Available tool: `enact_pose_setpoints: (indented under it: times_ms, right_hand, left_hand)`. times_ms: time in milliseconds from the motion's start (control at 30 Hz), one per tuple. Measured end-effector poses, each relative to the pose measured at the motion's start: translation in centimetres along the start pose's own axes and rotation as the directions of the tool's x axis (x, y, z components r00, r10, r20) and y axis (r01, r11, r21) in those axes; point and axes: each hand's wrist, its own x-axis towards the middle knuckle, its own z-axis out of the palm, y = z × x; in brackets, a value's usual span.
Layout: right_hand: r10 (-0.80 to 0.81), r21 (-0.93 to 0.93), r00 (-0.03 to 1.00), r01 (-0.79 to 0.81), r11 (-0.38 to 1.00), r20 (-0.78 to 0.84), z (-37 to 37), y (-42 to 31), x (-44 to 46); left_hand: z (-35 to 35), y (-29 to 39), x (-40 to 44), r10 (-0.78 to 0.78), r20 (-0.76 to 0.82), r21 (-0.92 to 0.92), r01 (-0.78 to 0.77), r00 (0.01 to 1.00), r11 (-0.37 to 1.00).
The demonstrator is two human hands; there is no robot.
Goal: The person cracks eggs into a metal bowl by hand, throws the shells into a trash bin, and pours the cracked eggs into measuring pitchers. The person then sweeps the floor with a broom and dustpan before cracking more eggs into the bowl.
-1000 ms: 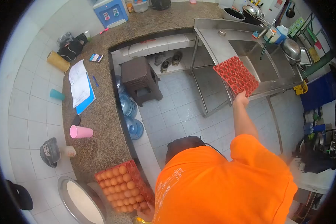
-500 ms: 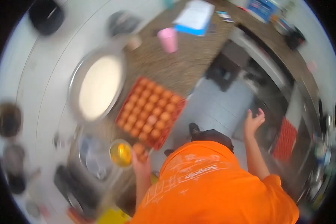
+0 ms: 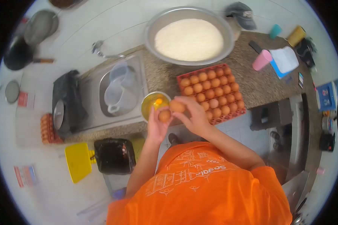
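Observation:
My left hand (image 3: 158, 125) is closed around a brown egg (image 3: 164, 116) at the near right edge of a metal bowl (image 3: 145, 107). Yellow yolk (image 3: 158, 101) shows inside that bowl. Touching or nearly touching the first egg is another brown egg (image 3: 177, 106), gripped by the fingers of my right hand (image 3: 195, 116). A red tray (image 3: 218, 122) full of brown eggs lies on the counter just beyond my right hand. Behind the tray stands a large metal basin (image 3: 152, 41) with a pale, cream-coloured content.
A sink (image 3: 140, 71) with clear plastic jugs (image 3: 120, 98) is left of the bowl. Below it stands a black-lined bin (image 3: 115, 156) with a yellow lid (image 3: 78, 162). A pink cup (image 3: 262, 60) and papers (image 3: 284, 59) lie right. More eggs (image 3: 48, 129) sit far left.
The view has swung from the steel sink and red tray on the right to the counter. My right hand has let go of the empty tray and now holds an egg beside my left hand.

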Motion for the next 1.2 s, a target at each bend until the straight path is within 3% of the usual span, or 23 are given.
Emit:
enact_pose_setpoints:
  times_ms: [33,100,133,167,267,300,333,367,400,433,500,567,633,700,767,900,967,1033,1100,1167,1200]
  right_hand:
    - [-0.008,0.017,1.000,0.007,1.000,0.027,1.5,-0.3,0.3]
    - [-0.130,0.025,0.977,0.136,0.990,-0.169,4.1,-0.7,0.8]
    - [-0.160,-0.099,0.986,0.155,0.983,-0.051,5.4,0.2,0.7]
    - [-0.169,-0.096,0.985,0.164,0.982,-0.044,6.8,0.8,0.4]
    - [0.196,-0.064,0.977,-0.191,0.979,0.080,9.3,1.0,0.6]
    - [0.188,-0.065,0.979,-0.183,0.981,0.082,9.9,1.3,1.0]
    - [0.423,0.253,0.900,-0.436,0.864,0.108,10.6,2.0,1.1]
    - [0.610,0.524,0.766,-0.612,0.592,0.205,11.1,2.9,1.1]
    - [0.622,0.621,0.729,-0.635,0.459,0.286,11.4,4.0,1.1]
    - [0.627,0.622,0.728,-0.633,0.461,0.277,10.9,4.5,1.4]
    - [0.619,0.581,0.583,-0.778,0.240,0.526,10.1,5.4,2.1]
    - [0.610,0.545,0.586,-0.789,0.283,0.532,10.5,6.1,2.4]
    - [0.654,0.423,0.640,-0.765,0.486,0.405,10.9,6.1,2.8]
    - [0.648,0.331,0.627,-0.779,0.533,0.432,10.5,6.1,2.8]
    - [0.491,0.242,0.758,-0.620,0.746,0.430,10.8,6.7,2.2]
    - [0.464,0.081,0.801,-0.528,0.845,0.378,10.9,6.5,2.4]
    - [0.376,-0.163,0.861,-0.339,0.926,0.344,10.5,4.9,2.9]
    - [0.337,-0.213,0.871,-0.275,0.937,0.358,10.4,4.3,3.0]
    - [0.290,-0.260,0.880,-0.200,0.945,0.377,10.4,4.4,2.9]
    - [0.086,-0.259,0.924,0.014,0.966,0.372,10.5,4.8,2.7]
    - [0.086,-0.260,0.925,0.014,0.966,0.371,10.5,4.6,2.6]
  left_hand:
    - [-1.1,0.3,0.9,0.080,0.017,-0.023,-0.080,0.997,0.997]
    - [-2.2,1.2,1.5,0.176,0.036,-0.049,-0.174,0.984,0.983]
    - [-2.0,1.8,1.4,0.162,0.035,-0.083,-0.158,0.986,0.984]
    - [-2.0,2.2,1.2,0.145,0.038,-0.117,-0.139,0.989,0.983]
    - [-5.4,2.2,2.7,0.184,0.016,-0.100,-0.182,0.983,0.978]
    - [-6.2,2.5,3.0,0.211,0.028,-0.099,-0.208,0.977,0.973]
    - [-7.1,2.8,3.2,0.213,0.029,-0.100,-0.209,0.977,0.973]
    - [-7.9,3.1,3.5,0.229,0.066,0.010,-0.230,0.971,0.973]
    - [-8.4,3.5,3.8,0.239,0.109,0.119,-0.252,0.965,0.960]
    - [-8.3,4.5,3.5,0.232,0.116,0.119,-0.245,0.966,0.962]
    - [-8.5,6.7,3.2,0.215,0.314,0.597,-0.368,0.925,0.712]
    - [-9.6,7.3,4.7,0.181,0.362,0.644,-0.386,0.914,0.661]
    - [-10.6,7.7,6.1,0.151,0.409,0.682,-0.411,0.900,0.605]
    - [-10.8,8.3,6.9,0.195,0.466,0.759,-0.503,0.863,0.414]
    - [-10.5,8.8,6.9,0.191,0.452,0.793,-0.491,0.871,0.360]
    - [-10.2,8.7,6.4,0.217,0.436,0.860,-0.475,0.874,0.185]
    - [-9.7,9.3,5.8,0.229,0.462,0.861,-0.495,0.857,0.115]
    - [-9.5,9.6,5.4,0.243,0.485,0.859,-0.509,0.840,0.047]
    - [-9.6,10.1,5.5,0.253,0.572,0.820,-0.551,0.780,-0.155]
    - [-9.7,10.3,5.2,0.267,0.587,0.810,-0.563,0.765,-0.168]
    - [-9.8,10.3,5.2,0.280,0.601,0.799,-0.573,0.749,-0.182]
